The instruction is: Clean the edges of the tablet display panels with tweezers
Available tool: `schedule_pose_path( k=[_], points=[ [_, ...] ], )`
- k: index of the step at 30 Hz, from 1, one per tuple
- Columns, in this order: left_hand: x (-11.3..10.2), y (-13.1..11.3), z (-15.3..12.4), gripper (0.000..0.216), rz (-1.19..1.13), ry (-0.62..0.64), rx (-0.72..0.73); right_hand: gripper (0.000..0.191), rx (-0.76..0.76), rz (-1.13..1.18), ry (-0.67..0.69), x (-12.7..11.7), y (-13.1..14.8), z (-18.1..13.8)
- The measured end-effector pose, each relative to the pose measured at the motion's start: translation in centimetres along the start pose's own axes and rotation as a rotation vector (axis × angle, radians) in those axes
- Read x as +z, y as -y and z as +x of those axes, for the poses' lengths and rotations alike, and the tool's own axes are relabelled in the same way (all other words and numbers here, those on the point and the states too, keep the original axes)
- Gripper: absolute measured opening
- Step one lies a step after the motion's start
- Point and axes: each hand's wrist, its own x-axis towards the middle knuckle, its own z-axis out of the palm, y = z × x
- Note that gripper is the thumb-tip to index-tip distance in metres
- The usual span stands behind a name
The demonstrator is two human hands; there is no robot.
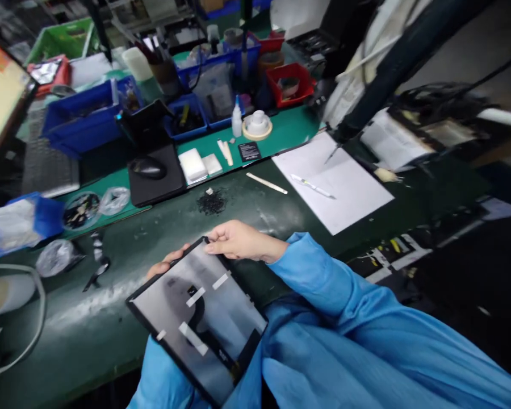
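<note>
A dark tablet panel (200, 321) with a glossy face and several white tape strips rests tilted over my lap at the bench's front edge. My right hand (238, 240) grips its far top corner, fingers curled over the rim. My left hand (164, 267) is mostly hidden behind the panel's far left edge; only fingertips show, holding that edge. Both arms wear blue sleeves.
The green bench (123, 255) carries a pile of black debris (212, 202), a thin white stick (266, 183), a white sheet (334, 182) with a pen, a black mouse (147, 167) on its pad, blue bins (79, 116), red trays (290, 84) and plastic bags at left.
</note>
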Motion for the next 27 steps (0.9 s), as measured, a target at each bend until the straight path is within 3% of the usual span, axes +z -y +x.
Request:
schedule_pose_path(
  k=[2,4,6,9,11,14,16,20,27],
  points=[
    [1.0,-1.3,-1.6,0.035,-0.082,-0.193,-0.001,0.040,0.005,-0.048,0.038,0.2,0.1,-0.4],
    [1.0,-2.8,-1.9,0.034,-0.131,-0.223,-0.397,0.039,0.015,-0.082,0.069,0.4,0.1,-0.7],
    [0.2,-4.7,-1.0,0.037,-0.117,-0.193,-0.645,0.037,0.038,-0.127,0.098,0.7,0.0,-0.8],
    [-0.7,-8.1,1.7,0.043,0.095,0.133,-0.790,0.040,0.053,-0.158,0.129,1.1,-0.1,-1.0],
    [-0.1,-10.1,3.8,0.039,0.381,0.408,-0.868,0.042,0.044,-0.172,0.143,1.4,-0.1,-1.2],
    [2.5,-11.8,6.0,0.038,0.771,0.745,-0.810,0.045,0.022,-0.198,0.143,1.6,0.2,-1.4],
    [4.4,-11.9,6.4,0.038,1.009,0.878,-0.767,0.047,0.017,-0.204,0.138,1.6,0.3,-1.4],
    [6.0,-10.8,5.3,0.028,1.210,0.822,-0.619,0.043,0.003,-0.211,0.139,1.5,0.1,-1.4],
    [5.1,-9.7,3.4,0.023,1.204,0.646,-0.554,0.027,-0.069,-0.194,-0.019,2.0,-0.5,-1.7]
  ],
)
